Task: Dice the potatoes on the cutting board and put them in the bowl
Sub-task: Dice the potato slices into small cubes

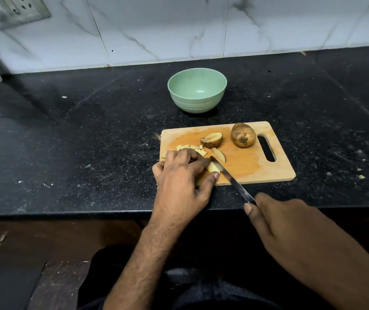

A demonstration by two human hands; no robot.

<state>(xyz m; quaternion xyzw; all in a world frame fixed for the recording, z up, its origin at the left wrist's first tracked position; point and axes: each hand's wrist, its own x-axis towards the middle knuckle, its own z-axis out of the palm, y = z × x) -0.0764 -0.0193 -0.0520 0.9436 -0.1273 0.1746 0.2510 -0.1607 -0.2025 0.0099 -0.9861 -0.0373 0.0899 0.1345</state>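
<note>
Left hand (182, 170) curled — potato (212, 168) pinned

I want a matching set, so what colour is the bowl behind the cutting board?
Pale mint green bowl, seen in the head view.

Bare counter (89, 135) lies left of the cutting board (257, 166) (bowl (197, 90) stands just behind).

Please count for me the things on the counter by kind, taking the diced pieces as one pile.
Bowl: 1
Cutting board: 1
Knife: 1
Whole potato: 1
Potato half: 1
Potato slices: 2
Diced pile: 1
Total: 8
</note>
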